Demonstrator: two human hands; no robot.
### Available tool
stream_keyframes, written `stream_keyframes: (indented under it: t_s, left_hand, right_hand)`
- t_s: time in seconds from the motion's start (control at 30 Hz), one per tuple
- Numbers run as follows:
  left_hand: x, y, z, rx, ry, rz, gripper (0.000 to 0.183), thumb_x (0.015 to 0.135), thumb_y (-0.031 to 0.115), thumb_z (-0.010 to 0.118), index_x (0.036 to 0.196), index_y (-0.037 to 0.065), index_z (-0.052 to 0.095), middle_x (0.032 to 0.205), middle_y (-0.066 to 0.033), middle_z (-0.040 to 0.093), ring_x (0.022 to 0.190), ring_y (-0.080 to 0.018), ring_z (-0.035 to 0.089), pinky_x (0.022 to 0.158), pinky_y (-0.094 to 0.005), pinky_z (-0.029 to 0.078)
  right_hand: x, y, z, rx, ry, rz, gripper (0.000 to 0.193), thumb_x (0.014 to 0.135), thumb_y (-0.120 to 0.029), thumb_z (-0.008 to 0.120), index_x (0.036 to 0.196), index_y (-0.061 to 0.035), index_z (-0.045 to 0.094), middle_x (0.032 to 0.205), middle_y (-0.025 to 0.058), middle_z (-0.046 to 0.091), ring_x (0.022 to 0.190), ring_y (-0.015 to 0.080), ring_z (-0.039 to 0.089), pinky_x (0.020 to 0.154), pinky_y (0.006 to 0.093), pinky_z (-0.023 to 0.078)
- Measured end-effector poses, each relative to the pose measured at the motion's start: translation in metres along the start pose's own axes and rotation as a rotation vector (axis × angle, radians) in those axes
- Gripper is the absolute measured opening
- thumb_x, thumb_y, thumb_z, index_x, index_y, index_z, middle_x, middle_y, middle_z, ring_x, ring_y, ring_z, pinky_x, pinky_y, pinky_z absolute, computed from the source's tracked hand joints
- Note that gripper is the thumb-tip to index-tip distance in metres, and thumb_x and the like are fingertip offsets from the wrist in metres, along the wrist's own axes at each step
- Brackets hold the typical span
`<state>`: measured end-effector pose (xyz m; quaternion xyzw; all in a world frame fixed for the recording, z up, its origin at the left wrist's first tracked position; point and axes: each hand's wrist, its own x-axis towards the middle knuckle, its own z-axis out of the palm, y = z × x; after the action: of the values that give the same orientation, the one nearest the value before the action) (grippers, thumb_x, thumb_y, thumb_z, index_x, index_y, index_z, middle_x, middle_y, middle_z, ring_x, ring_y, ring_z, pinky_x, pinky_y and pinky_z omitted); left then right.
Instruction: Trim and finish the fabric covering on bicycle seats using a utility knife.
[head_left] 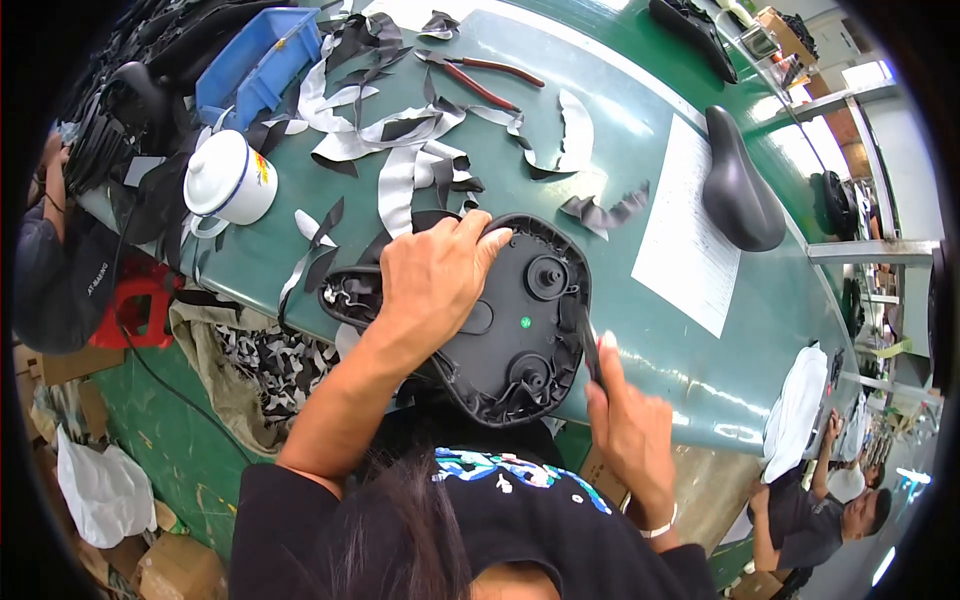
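A black bicycle saddle [505, 290] lies underside up at the table's near edge, its narrow nose pointing left. Its cover is folded over the rim, and two round mounts show on the base. My left hand [437, 272] is closed on the saddle's far side, fingers over the rim and thumb on the underside. Beside the saddle's wide right end, my right hand [630, 415] pinches a thin dark strip-like piece [590, 345] that runs along the rim. Whether that piece is a blade or a strip of cover, I cannot tell.
Black and white offcuts [400, 190] lie beyond the saddle with red-handled pincers [480, 80]. A white enamel mug [232, 180] and blue bin [260, 65] stand left. Right are a paper sheet [685, 230] and another saddle [738, 185]. Other people [810, 520] work at both sides.
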<state>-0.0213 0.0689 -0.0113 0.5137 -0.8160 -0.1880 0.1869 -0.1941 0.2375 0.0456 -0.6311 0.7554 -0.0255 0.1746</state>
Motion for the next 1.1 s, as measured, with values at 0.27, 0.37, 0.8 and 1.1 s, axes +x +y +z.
stream_keyframes:
  t_s: [0.27, 0.37, 0.8, 1.1]
  left_hand:
    - [-0.006, -0.004, -0.004, 0.037, -0.009, 0.017, 0.033, 0.093, 0.041, 0.049, 0.101, 0.011, 0.061, 0.072, -0.0092, 0.062, 0.062, -0.0329, 0.061, 0.054, -0.0417, 0.047]
    - [-0.004, -0.003, -0.001, 0.013, 0.013, 0.04, 0.033, 0.093, 0.041, 0.049, 0.101, 0.011, 0.061, 0.074, -0.0093, 0.063, 0.063, -0.0327, 0.061, 0.055, -0.0417, 0.047]
    - [0.017, 0.03, -0.006, -0.126, 0.112, 0.595, 0.017, 0.078, 0.025, 0.067, 0.094, 0.017, 0.064, 0.104, -0.0018, 0.059, 0.115, -0.0212, 0.048, 0.1, -0.0479, 0.026]
    - [0.025, 0.025, 0.013, -0.166, 0.018, 0.551, 0.017, 0.077, 0.028, 0.069, 0.078, 0.012, 0.065, 0.099, 0.0024, 0.057, 0.112, -0.0196, 0.047, 0.1, -0.0555, 0.019]
  right_hand:
    - [0.037, 0.003, 0.009, 0.67, 0.49, -0.077, 0.056, 0.082, -0.004, 0.065, 0.133, -0.0059, 0.043, 0.111, 0.0201, 0.062, 0.095, 0.038, 0.062, 0.079, 0.0385, 0.05]
    - [0.088, 0.007, 0.023, 0.445, 0.417, -0.301, 0.054, 0.078, 0.0, 0.066, 0.128, -0.0043, 0.046, 0.109, 0.0203, 0.061, 0.09, 0.038, 0.062, 0.079, 0.0381, 0.049]
    - [0.074, 0.018, 0.001, 1.13, 0.215, 0.055, 0.04, 0.079, -0.004, 0.068, 0.115, -0.0003, 0.053, 0.084, -0.0001, 0.058, 0.07, 0.0056, 0.05, 0.06, 0.0208, 0.042]
    - [0.05, 0.037, 0.005, 0.717, 0.401, 0.002, 0.051, 0.086, -0.007, 0.064, 0.132, -0.0035, 0.043, 0.083, 0.0038, 0.061, 0.063, 0.0071, 0.052, 0.056, 0.0226, 0.043]
